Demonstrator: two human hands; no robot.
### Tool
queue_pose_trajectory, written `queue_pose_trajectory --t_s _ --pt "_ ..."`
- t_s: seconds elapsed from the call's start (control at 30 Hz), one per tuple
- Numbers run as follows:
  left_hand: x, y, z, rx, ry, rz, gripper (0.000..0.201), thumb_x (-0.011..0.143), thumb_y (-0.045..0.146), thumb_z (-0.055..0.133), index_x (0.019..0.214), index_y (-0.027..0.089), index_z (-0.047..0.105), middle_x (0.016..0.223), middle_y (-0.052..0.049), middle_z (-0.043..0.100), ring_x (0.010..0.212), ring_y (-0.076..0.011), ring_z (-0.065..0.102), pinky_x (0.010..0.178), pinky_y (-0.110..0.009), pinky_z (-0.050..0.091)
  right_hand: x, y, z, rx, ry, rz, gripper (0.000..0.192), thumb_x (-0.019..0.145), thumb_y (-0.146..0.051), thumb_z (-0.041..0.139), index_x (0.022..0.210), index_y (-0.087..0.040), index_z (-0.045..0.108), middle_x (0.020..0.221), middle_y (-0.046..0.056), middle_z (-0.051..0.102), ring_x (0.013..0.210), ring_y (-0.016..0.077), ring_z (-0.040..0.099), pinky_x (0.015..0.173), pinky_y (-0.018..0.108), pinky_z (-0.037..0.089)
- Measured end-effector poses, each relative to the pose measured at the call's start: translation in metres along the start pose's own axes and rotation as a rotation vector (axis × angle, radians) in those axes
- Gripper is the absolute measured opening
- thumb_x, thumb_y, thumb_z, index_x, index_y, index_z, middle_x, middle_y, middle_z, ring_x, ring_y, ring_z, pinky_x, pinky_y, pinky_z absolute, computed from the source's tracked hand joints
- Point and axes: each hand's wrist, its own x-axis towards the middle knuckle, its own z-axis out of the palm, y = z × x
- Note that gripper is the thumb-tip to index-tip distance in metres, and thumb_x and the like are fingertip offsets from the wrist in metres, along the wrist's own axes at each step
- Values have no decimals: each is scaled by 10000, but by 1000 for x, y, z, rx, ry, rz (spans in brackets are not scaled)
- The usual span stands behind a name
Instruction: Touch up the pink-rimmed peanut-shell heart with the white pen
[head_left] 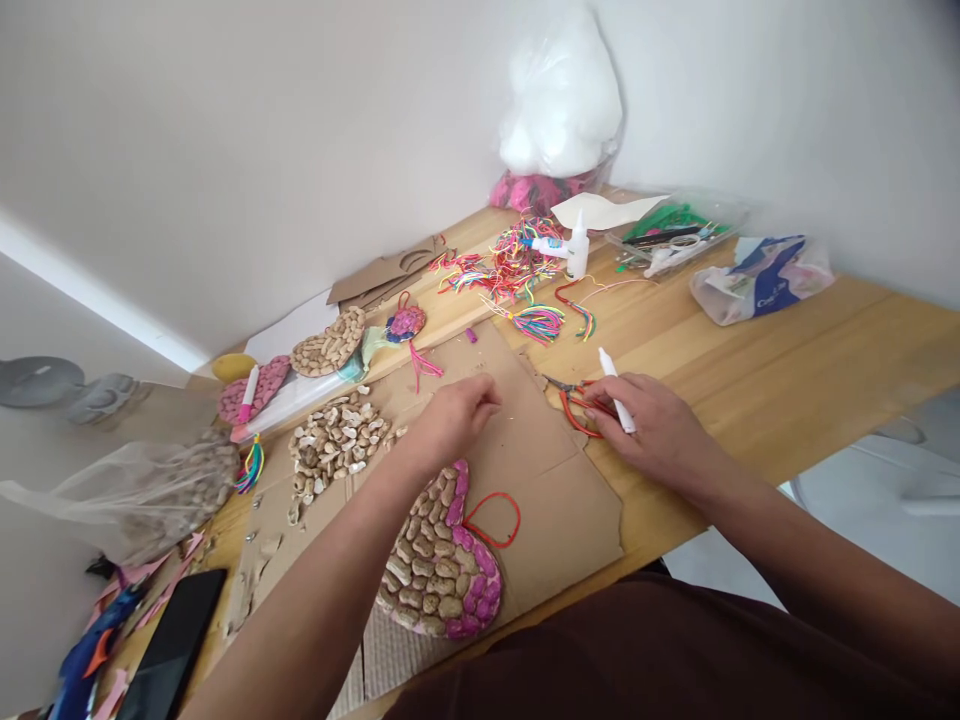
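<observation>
My right hand (652, 425) holds a white marker (616, 390) upright at a tilt, its fingers bent around it. Those fingers also reach the red-orange handles of a pair of pliers (574, 412) at the cardboard's right edge. Over the middle of the cardboard, my left hand (469, 410) is closed with fingers curled in; whatever is inside, if anything, is hidden. Below it lies a heart covered in peanut shells (431, 565), its right edge coloured purple-pink. From the heart's notch comes a red cord loop (517, 520). A small purple cap (471, 335) rests on the cardboard's far part.
Cardboard (555, 500) covers part of the wooden table. Peanut shells (337, 440) are heaped left. Finished shell pieces (328, 342) line the back left. Coloured cords (517, 260), a glue bottle (577, 248), a tool box (675, 235) and a tissue pack (765, 280) stand behind. A phone (172, 640) lies front left.
</observation>
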Motion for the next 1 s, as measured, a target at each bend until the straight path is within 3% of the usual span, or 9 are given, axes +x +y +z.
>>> queue_pose_trajectory --t_s 0.2,0.43,0.63,1.0 --pt "20 7 23 37 -61 21 91 798 114 639 805 187 694 819 -30 711 755 -178 644 735 -283 494 0 -1 -1 3 1 2 130 914 -225 546 1015 -216 627 1044 78 699 1003 272 633 868 405 492" --pt "18 -2 23 74 -15 -6 125 855 127 601 885 177 712 889 -53 721 816 -186 658 791 -301 507 -1 0 0 14 17 -16 115 930 -251 548 1006 -209 624 1027 74 696 984 260 632 860 396 492" --pt "13 0 21 96 -48 33 132 882 149 599 938 181 714 928 -50 719 858 -179 669 811 -285 512 -1 1 0 15 19 -20 100 940 -251 545 999 -212 615 1014 70 692 964 251 629 864 396 490" --pt "26 3 26 201 -146 140 130 821 96 538 808 180 636 853 -74 651 774 -205 614 747 -309 496 1 -1 -1 9 -1 3 126 925 -244 528 997 -222 628 1035 86 704 1001 284 640 845 423 502"
